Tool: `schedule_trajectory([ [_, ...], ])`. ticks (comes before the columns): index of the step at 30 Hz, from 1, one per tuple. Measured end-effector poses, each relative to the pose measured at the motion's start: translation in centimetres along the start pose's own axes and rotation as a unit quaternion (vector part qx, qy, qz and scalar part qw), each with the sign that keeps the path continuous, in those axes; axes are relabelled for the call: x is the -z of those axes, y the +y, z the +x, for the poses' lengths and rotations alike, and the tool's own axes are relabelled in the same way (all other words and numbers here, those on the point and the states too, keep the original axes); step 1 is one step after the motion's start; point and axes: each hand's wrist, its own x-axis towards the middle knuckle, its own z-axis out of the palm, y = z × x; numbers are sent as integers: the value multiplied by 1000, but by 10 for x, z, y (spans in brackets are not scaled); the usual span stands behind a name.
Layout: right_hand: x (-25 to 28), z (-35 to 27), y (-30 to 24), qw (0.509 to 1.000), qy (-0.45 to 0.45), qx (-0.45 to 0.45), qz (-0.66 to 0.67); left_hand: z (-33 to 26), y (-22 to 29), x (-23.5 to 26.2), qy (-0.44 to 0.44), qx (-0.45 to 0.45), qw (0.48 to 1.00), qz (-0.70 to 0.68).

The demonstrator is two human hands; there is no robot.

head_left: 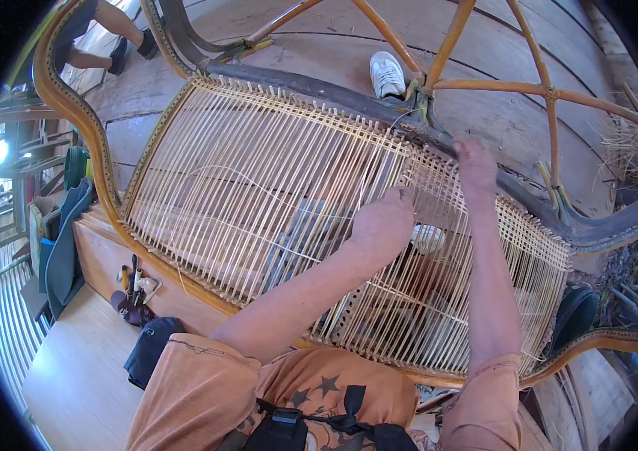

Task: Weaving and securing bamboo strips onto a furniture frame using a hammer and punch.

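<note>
A cane seat panel [221,150] of many parallel pale strands is strung across a curved wooden frame [93,131]. A denser woven band runs along its far edge and thickens toward the right. My left hand [384,222] is closed over the middle of the panel, fingertips by the edge of the woven part; what they pinch is hidden. My right hand [475,169] is closed at the far dark rail [311,90], just above the woven band; I cannot make out anything in its fingers. A loose thin cane strand [217,169] curves over the panel's left half.
A wooden bench or box [71,376] stands at the left, with a dark cap [155,342] and several hand tools [134,282]. Curved brown poles [450,45] rise beyond the rail. A white shoe [387,75] is on the plank floor. Another person's legs [112,34] show at the upper left.
</note>
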Motion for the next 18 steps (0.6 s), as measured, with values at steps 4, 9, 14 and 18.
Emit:
schedule_trajectory([
  [4, 9, 8, -43, 891, -55, 40, -449, -3, -5, 2, 16, -10, 1000, 18],
  [9, -6, -3, -33, 843, -155, 70, -510, -1, -3, -2, 6, 8, 999, 40],
  [14, -13, -2, -13, 749, -175, 33, -638, -1, 0, 0, 6, -3, 1000, 24],
  [18, -24, -11, -12, 760, -137, 63, -632, -1, -6, -2, 20, -13, 999, 35],
])
